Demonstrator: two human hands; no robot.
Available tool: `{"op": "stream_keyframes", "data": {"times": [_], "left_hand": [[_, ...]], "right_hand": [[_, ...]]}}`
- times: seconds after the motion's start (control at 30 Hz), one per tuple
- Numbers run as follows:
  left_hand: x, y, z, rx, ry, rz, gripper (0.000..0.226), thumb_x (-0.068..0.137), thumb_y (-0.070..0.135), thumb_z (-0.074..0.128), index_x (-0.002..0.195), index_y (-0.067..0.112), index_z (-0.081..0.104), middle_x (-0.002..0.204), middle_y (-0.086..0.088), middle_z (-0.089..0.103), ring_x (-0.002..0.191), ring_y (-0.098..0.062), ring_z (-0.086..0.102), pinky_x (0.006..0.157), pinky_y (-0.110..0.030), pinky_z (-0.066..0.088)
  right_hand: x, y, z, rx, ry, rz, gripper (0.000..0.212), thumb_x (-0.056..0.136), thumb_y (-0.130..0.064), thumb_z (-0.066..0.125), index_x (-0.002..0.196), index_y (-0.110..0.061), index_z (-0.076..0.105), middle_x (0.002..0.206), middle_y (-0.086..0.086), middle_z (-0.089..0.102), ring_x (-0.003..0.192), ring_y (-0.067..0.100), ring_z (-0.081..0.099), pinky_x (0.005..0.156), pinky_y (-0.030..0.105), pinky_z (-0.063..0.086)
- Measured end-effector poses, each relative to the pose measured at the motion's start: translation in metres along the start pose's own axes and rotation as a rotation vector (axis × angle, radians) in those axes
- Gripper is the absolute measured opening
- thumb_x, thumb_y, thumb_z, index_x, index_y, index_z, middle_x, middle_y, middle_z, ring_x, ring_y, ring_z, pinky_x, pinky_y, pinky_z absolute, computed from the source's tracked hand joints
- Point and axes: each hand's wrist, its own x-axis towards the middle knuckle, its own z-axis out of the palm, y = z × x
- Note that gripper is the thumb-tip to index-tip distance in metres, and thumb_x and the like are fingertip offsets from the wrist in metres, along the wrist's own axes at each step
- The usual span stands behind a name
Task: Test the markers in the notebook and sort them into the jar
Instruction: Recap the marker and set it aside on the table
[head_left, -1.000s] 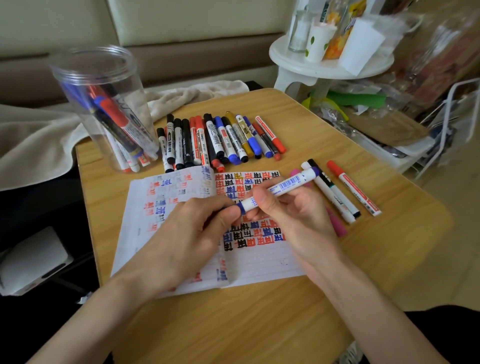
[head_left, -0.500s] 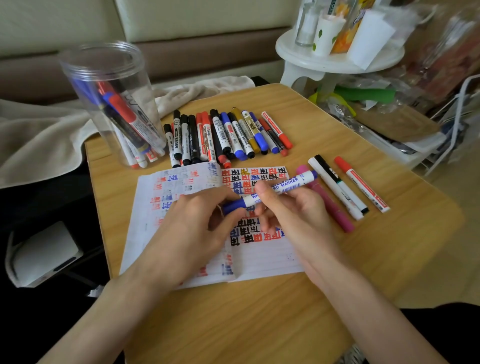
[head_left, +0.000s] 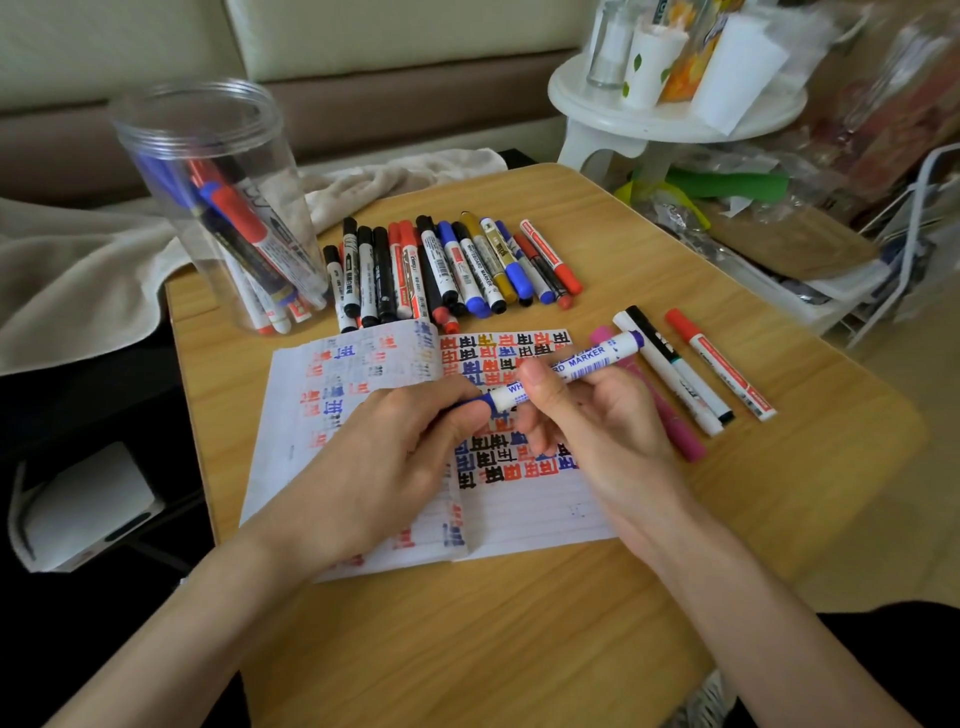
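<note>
Over the open notebook, my right hand grips the white barrel of a blue whiteboard marker. My left hand pinches its blue cap end. The marker lies slanted, its tail up to the right. Red, blue and black test marks cover the notebook's pages. A clear plastic jar stands at the table's back left with several markers inside. A row of several markers lies behind the notebook.
A pink marker, a black-and-white pair and a red marker lie right of the notebook. A beige cloth drapes off the wooden table. A white stool with bottles stands at back right.
Both hands stay on the blue marker above the notebook. My left thumb and fingers have closed over the cap end. The camera has drifted, shifting the scene slightly.
</note>
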Motion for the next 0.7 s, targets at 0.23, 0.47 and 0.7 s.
{"op": "stream_keyframes", "data": {"times": [0.23, 0.47, 0.7], "left_hand": [[-0.004, 0.0, -0.003, 0.087, 0.113, -0.013, 0.029, 0.099, 0.05, 0.046, 0.1, 0.03, 0.066, 0.075, 0.014, 0.063, 0.071, -0.011, 0.058, 0.063, -0.025, 0.043], [-0.004, -0.002, 0.002, 0.186, 0.154, 0.004, 0.02, 0.1, 0.043, 0.056, 0.11, 0.028, 0.065, 0.088, 0.01, 0.065, 0.079, -0.012, 0.059, 0.07, -0.031, 0.048], [-0.006, 0.002, 0.0, 0.21, 0.066, 0.021, 0.026, 0.109, 0.043, 0.038, 0.1, 0.026, 0.056, 0.08, 0.01, 0.055, 0.074, -0.017, 0.053, 0.066, -0.04, 0.043]], "right_hand": [[-0.001, 0.003, 0.007, 0.1, 0.02, 0.047, 0.033, 0.091, -0.039, 0.074, 0.088, -0.006, 0.075, 0.077, 0.011, 0.069, 0.068, 0.02, 0.06, 0.065, 0.032, 0.049], [-0.001, -0.001, 0.013, 0.021, 0.08, 0.081, 0.042, 0.093, -0.042, 0.073, 0.076, -0.004, 0.071, 0.073, 0.01, 0.071, 0.062, 0.019, 0.06, 0.063, 0.031, 0.051], [0.0, -0.003, 0.007, -0.021, 0.024, 0.017, 0.044, 0.096, -0.041, 0.069, 0.078, -0.001, 0.067, 0.072, 0.008, 0.067, 0.062, 0.014, 0.056, 0.062, 0.025, 0.049]]}}
